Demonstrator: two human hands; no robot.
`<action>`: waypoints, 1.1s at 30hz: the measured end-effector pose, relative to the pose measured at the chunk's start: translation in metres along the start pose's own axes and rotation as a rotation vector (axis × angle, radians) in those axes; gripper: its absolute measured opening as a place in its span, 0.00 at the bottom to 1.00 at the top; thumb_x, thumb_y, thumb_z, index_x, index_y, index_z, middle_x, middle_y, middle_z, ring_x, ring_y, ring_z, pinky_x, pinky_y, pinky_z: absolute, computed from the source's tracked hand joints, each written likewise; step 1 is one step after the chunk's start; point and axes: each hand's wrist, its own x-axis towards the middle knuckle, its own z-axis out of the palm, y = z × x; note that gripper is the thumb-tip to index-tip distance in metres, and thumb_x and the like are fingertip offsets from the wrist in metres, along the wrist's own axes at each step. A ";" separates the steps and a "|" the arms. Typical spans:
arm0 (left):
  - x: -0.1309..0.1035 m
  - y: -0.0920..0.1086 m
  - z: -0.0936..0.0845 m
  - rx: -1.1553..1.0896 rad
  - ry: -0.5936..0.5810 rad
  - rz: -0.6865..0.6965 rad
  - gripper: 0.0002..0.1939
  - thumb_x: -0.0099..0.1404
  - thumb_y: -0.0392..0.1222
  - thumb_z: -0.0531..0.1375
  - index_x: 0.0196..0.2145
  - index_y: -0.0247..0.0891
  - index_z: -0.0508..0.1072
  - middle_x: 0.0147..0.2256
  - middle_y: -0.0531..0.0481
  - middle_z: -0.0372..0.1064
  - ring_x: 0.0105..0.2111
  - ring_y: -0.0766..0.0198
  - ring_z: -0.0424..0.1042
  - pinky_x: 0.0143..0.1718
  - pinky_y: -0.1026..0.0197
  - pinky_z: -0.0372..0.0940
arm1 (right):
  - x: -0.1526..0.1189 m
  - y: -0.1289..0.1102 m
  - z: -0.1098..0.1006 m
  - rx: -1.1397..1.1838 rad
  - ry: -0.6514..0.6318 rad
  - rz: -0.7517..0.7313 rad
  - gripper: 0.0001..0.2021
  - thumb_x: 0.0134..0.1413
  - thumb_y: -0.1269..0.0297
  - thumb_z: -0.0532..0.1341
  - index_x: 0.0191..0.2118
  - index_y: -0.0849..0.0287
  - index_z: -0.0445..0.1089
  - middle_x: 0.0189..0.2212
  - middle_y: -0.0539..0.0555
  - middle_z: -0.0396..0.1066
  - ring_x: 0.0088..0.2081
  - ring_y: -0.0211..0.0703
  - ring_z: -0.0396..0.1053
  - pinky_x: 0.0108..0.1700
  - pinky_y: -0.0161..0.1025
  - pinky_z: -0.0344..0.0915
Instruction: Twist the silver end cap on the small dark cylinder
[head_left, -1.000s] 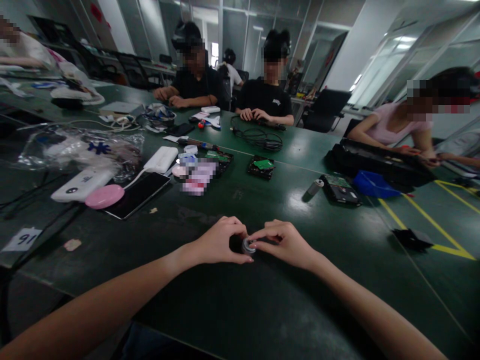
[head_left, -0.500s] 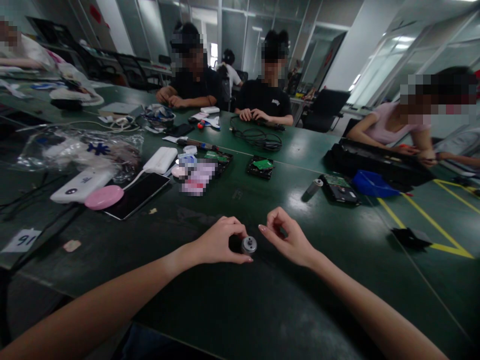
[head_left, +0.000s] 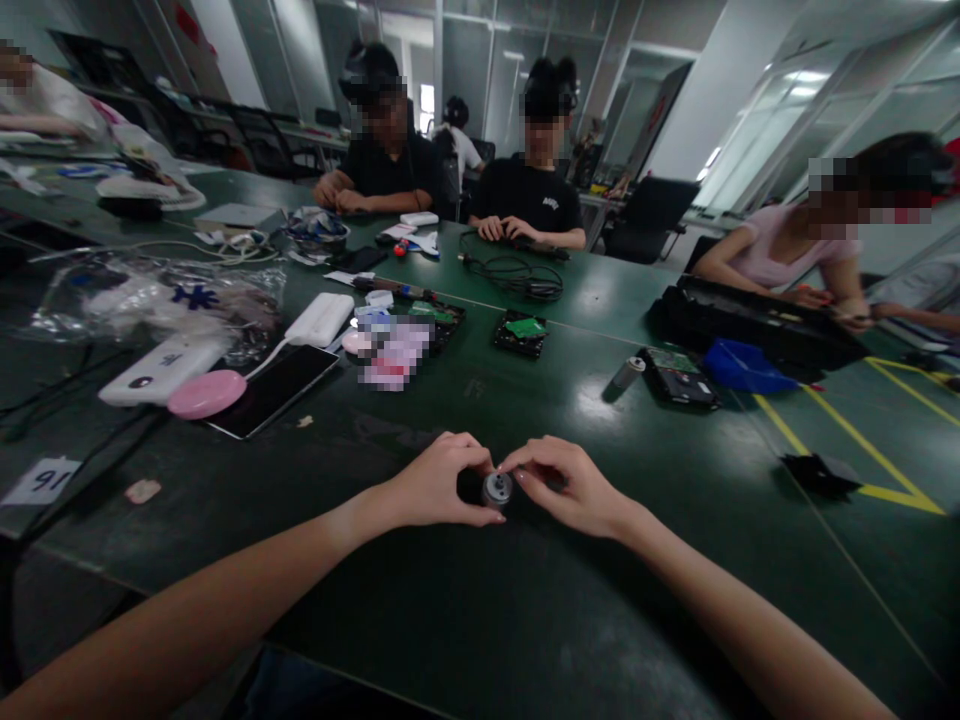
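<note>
Around a small upright metal cylinder that looks like a motor [head_left: 497, 490], the thumb and fingers of my left hand [head_left: 439, 487] are closed. Its round top faces up, with a dark hub in the middle and small holes. My right hand [head_left: 574, 487] reaches in from the right, index finger and thumb bent in a loose pinch at the rim of that top. Whatever may be between those fingertips is too small to make out. The other fingers of the right hand are curled in.
A second metal cylinder [head_left: 628, 374] stands near a hard drive [head_left: 681, 378] and a blue cloth-like piece [head_left: 748, 366]. Another drive with a green board [head_left: 520, 332] lies ahead. To the left are a phone [head_left: 281, 392], a pink disc [head_left: 207, 394] and a power bank [head_left: 161, 370]. Several people sit opposite.
My right hand has moved left to the motor's top, its index finger stretching out from a curl. The left hand and the motor have stayed in place.
</note>
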 end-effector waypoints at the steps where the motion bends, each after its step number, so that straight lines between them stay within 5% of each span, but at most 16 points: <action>1: 0.000 0.000 0.000 0.007 -0.005 0.001 0.19 0.50 0.53 0.71 0.34 0.40 0.71 0.37 0.51 0.68 0.39 0.56 0.67 0.43 0.55 0.60 | 0.000 0.000 0.000 -0.036 -0.012 -0.015 0.10 0.60 0.70 0.56 0.44 0.55 0.72 0.28 0.49 0.69 0.28 0.37 0.64 0.37 0.38 0.58; 11: -0.001 0.000 0.000 0.011 0.001 0.016 0.19 0.50 0.53 0.71 0.32 0.41 0.71 0.36 0.52 0.68 0.39 0.56 0.67 0.43 0.55 0.59 | 0.001 -0.001 -0.002 -0.090 0.101 -0.027 0.09 0.57 0.70 0.57 0.37 0.58 0.76 0.22 0.48 0.68 0.24 0.36 0.61 0.33 0.37 0.55; 19: 0.000 -0.002 0.000 0.004 -0.002 0.020 0.18 0.51 0.54 0.70 0.33 0.41 0.71 0.36 0.53 0.68 0.39 0.56 0.67 0.42 0.55 0.59 | 0.002 -0.002 0.005 -0.134 0.068 -0.028 0.08 0.59 0.58 0.63 0.39 0.53 0.78 0.19 0.46 0.65 0.22 0.35 0.60 0.32 0.37 0.52; 33: 0.001 0.003 -0.002 0.009 -0.018 0.013 0.18 0.51 0.53 0.71 0.32 0.40 0.71 0.35 0.54 0.69 0.38 0.57 0.67 0.41 0.56 0.58 | 0.001 -0.005 0.008 -0.283 0.094 -0.078 0.10 0.63 0.57 0.59 0.39 0.52 0.78 0.22 0.48 0.69 0.24 0.36 0.62 0.35 0.39 0.53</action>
